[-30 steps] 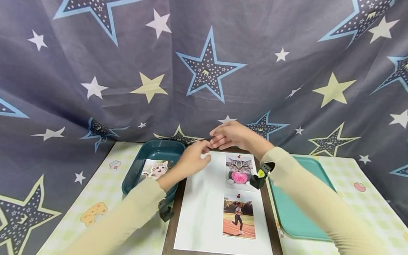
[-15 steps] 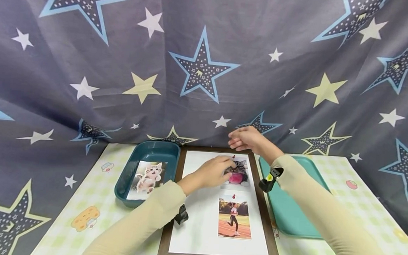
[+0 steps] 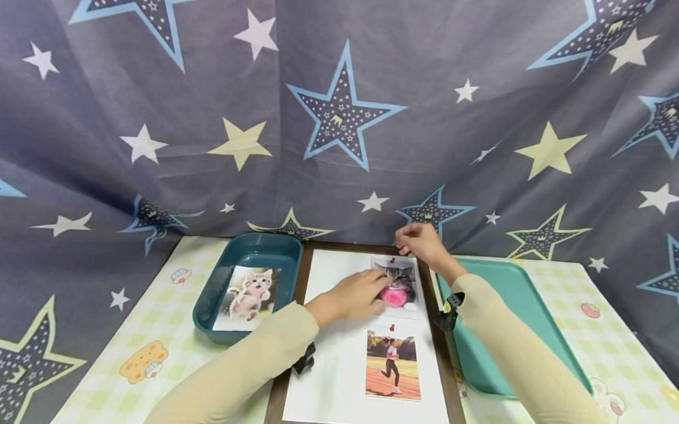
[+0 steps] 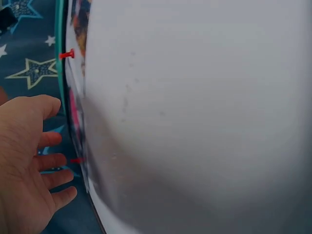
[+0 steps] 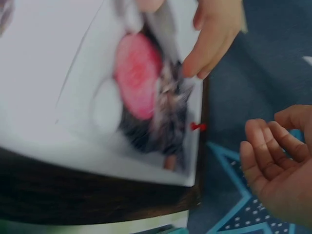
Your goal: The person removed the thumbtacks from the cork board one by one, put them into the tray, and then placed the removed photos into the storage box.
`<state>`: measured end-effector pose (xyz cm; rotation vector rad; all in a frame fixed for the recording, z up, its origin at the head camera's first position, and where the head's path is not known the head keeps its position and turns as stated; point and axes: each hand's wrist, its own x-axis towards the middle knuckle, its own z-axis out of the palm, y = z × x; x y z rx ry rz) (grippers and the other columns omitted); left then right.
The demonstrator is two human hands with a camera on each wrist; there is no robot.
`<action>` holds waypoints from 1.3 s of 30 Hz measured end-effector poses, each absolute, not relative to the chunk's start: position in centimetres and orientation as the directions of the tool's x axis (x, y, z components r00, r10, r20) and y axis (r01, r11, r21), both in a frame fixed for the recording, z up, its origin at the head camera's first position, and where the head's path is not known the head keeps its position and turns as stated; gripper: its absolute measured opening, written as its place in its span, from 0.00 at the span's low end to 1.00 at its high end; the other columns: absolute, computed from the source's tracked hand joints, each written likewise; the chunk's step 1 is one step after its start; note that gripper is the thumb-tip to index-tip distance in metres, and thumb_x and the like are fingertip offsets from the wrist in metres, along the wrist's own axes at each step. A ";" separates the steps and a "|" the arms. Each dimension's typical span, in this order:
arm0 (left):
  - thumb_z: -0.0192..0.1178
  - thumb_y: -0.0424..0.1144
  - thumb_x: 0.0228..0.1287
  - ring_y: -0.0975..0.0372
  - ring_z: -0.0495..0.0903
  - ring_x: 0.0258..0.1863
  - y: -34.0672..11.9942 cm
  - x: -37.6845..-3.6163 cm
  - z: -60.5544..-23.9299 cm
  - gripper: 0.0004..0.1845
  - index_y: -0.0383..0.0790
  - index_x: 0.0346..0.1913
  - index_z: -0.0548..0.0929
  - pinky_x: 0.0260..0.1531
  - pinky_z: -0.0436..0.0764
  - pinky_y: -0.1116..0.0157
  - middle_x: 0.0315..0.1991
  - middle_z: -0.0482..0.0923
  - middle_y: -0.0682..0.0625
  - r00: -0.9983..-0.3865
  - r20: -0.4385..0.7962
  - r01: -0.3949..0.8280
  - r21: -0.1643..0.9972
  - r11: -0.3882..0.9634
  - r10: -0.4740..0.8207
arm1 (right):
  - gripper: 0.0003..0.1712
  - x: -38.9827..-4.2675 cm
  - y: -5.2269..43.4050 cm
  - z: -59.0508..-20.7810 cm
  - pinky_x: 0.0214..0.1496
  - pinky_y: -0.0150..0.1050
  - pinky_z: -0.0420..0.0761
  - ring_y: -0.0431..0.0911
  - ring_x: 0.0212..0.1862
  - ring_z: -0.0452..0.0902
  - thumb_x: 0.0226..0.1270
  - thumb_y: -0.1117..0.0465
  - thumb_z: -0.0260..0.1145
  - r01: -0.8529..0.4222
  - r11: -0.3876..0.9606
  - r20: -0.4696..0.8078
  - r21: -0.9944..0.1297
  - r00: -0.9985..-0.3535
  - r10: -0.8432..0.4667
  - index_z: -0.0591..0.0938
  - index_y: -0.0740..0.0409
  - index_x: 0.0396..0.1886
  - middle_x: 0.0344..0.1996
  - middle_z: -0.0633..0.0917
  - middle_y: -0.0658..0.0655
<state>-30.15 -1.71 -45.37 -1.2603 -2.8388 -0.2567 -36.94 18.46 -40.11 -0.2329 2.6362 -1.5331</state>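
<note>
Left hand [image 3: 353,295] lies flat on the cat photo [image 3: 399,282], fingers straight and spread, fingertips pressing its left part; nothing is pinched. The cat photo sits at the upper right of the white sheet [image 3: 331,354] on the wood-framed board [image 3: 285,364]. A red pushpin [image 3: 391,260] stands at the photo's top edge, just beyond the left fingertips, toward the backdrop. In the right wrist view the left fingers [image 5: 207,46] rest on the photo [image 5: 146,92] close to the pin [image 5: 197,126].

Right hand [image 3: 422,242] hovers just past the pin, above the far edge of the board, fingers loosely curled; it holds nothing that shows. The right wrist view shows its palm [image 5: 280,161] bare and the fingers half bent, apart from the pin and not touching the photo.

On the near side of the left hand, a second red pin [image 3: 389,326] and a photo of a runner [image 3: 394,364] lie lower on the same sheet, apart from the cat photo.

To the left of the left forearm, a dark teal bin [image 3: 249,258] holds another cat print [image 3: 248,291]. To the right of the right forearm lies a light teal tray [image 3: 519,327], beside the board's edge. All rest on a pale checked tablecloth [image 3: 152,317]. Behind, a grey star-patterned cloth [image 3: 346,108] hangs as backdrop.
</note>
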 end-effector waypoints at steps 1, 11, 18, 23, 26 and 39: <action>0.53 0.48 0.76 0.48 0.68 0.74 -1.7 -30.2 -45.5 0.33 0.35 0.76 0.66 0.75 0.67 0.55 0.74 0.67 0.38 -0.672 0.080 0.739 0.134 0.660 0.736 | 0.18 -37.0 18.6 -40.5 0.36 0.38 0.86 0.46 0.30 0.86 0.76 0.65 0.58 -0.114 0.508 0.027 -0.854 -0.984 -0.175 0.80 0.76 0.56 0.41 0.87 0.71; 0.50 0.54 0.79 0.51 0.68 0.74 -1.7 -30.5 -47.0 0.32 0.37 0.75 0.68 0.74 0.69 0.58 0.74 0.66 0.40 -0.665 0.073 0.747 0.062 0.662 0.744 | 0.11 -37.4 18.0 -42.9 0.31 0.31 0.80 0.62 0.36 0.86 0.73 0.65 0.64 -0.235 0.648 0.118 -0.725 -0.969 -0.219 0.85 0.70 0.46 0.34 0.89 0.66; 0.47 0.56 0.79 0.53 0.67 0.74 -1.5 -30.8 -47.6 0.32 0.38 0.75 0.69 0.75 0.66 0.60 0.73 0.67 0.43 -0.652 0.055 0.758 0.028 0.652 0.756 | 0.09 -37.5 17.6 -44.1 0.35 0.35 0.80 0.46 0.32 0.82 0.71 0.62 0.66 -0.222 0.739 0.108 -0.636 -0.974 -0.200 0.85 0.65 0.42 0.34 0.90 0.62; 0.45 0.58 0.79 0.53 0.66 0.75 -1.3 -30.6 -47.3 0.34 0.40 0.76 0.67 0.77 0.63 0.59 0.74 0.67 0.44 -0.661 0.014 0.750 0.028 0.661 0.750 | 0.11 -37.5 17.8 -44.7 0.28 0.33 0.77 0.43 0.27 0.80 0.70 0.62 0.67 -0.202 0.728 0.080 -0.655 -0.977 -0.199 0.84 0.67 0.43 0.32 0.88 0.62; 0.45 0.58 0.79 0.53 0.65 0.76 -1.2 -30.5 -47.0 0.34 0.40 0.76 0.66 0.77 0.63 0.59 0.74 0.67 0.44 -0.666 -0.010 0.745 0.030 0.666 0.746 | 0.11 -37.8 18.1 -45.2 0.25 0.33 0.76 0.45 0.25 0.80 0.70 0.62 0.67 -0.200 0.702 0.057 -0.684 -0.973 -0.222 0.83 0.68 0.44 0.32 0.87 0.63; 0.45 0.57 0.79 0.52 0.63 0.77 -0.6 -30.0 -45.8 0.33 0.42 0.77 0.66 0.76 0.65 0.58 0.76 0.65 0.44 -0.686 -0.071 0.725 0.010 0.688 0.724 | 0.10 -37.8 18.4 -44.8 0.19 0.35 0.74 0.42 0.23 0.76 0.70 0.64 0.65 -0.115 0.614 -0.039 -0.781 -0.972 -0.232 0.85 0.68 0.42 0.26 0.85 0.59</action>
